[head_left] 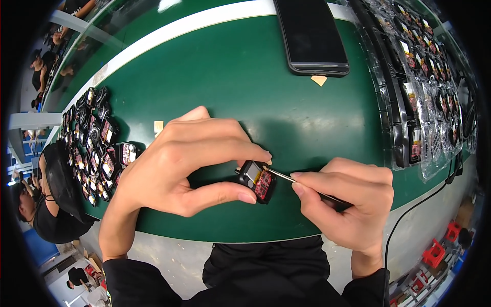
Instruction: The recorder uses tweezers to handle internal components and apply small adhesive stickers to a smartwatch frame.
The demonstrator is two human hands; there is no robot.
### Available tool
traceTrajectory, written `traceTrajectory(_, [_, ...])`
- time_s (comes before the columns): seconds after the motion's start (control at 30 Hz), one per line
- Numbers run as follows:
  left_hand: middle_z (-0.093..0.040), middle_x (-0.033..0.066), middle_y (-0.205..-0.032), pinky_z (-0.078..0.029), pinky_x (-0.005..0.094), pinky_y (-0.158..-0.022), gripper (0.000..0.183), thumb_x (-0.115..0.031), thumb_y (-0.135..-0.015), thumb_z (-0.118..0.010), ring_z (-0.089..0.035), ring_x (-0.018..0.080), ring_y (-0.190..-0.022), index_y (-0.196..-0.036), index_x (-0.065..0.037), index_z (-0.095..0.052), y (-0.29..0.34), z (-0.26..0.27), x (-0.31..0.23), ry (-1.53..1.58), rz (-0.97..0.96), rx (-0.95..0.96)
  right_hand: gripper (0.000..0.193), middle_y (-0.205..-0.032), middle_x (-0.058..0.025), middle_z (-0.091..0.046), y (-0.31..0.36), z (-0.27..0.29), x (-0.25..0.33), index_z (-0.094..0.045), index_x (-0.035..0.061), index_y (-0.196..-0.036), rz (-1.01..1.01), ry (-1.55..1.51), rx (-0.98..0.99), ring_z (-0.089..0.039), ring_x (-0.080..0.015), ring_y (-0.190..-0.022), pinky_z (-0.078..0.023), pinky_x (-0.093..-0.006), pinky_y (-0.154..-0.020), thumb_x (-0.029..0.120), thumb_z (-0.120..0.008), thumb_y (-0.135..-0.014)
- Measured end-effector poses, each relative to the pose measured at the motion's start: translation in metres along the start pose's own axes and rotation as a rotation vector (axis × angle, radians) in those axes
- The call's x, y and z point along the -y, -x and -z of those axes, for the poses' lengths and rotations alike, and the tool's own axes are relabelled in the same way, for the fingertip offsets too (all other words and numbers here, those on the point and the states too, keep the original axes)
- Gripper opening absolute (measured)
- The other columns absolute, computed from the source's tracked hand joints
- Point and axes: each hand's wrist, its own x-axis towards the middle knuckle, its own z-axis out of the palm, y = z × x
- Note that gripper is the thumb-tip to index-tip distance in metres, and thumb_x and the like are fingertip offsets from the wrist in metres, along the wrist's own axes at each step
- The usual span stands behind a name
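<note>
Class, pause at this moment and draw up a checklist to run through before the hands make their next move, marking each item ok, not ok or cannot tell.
1. Small black device held by the left hand: ok, between thumb and index finger.
2. Thin metal tool gripped in the right hand: ok.
3. Red circuit board exposed: ok, in plain view.
4. Tool tip touching the device: cannot tell; it is at the upper edge, but contact is too small to make out.
5. Phone away from both hands: ok, near the table's far edge.
6. Left hand clear of the device pile: cannot tell; they meet in this view.
</note>
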Motion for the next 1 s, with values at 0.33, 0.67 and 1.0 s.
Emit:
traceTrajectory(0.33, [-0.084,0.0067,-0.103,-0.041,0.0349,-0.077,0.057,-0.045,-0.076,-0.096,-0.074,0.0212,-0.087,-0.117,-0.006,-0.086,-0.0004,-0.0035,-0.0008,-0.019,-0.028,-0.025,0.019,-0.065,-0.0027,-0.062,-0.0011,-0.0012,0.0007,-0.083,-0.0013,-0.093,-0.007,0.0,0.011,-0.05,-0.0113,-0.046,-0.036,-0.0285,-0.045,-0.009,-0.085,-0.076])
traceTrajectory(0.67, [-0.08,0.004,-0.096,-0.04,0.0344,-0.076,0.055,-0.049,-0.078,-0.094,-0.07,0.0201,-0.082,-0.112,-0.006,-0.086,-0.0019,-0.0012,-0.0002,-0.078,-0.081,0.011,0.021,-0.07,-0.0048,-0.064,0.002,-0.0029,-0.0006,-0.083,-0.0013,-0.095,0.016,0.014,0.003,-0.057,-0.0173,-0.05,-0.041,-0.0306,-0.046,-0.008,-0.086,-0.075])
traceTrajectory(1.0, [-0.082,0.0052,-0.095,-0.041,0.0355,-0.076,0.056,-0.05,-0.078,-0.094,-0.072,0.0213,-0.082,-0.111,-0.005,-0.086,-0.0036,-0.0036,-0.0002,-0.031,-0.052,0.006,0.023,-0.071,-0.0052,-0.065,0.0043,-0.0015,-0.0026,-0.082,-0.0018,-0.096,0.037,0.005,0.018,-0.059,-0.0185,-0.052,-0.044,-0.031,-0.047,-0.008,-0.086,-0.075])
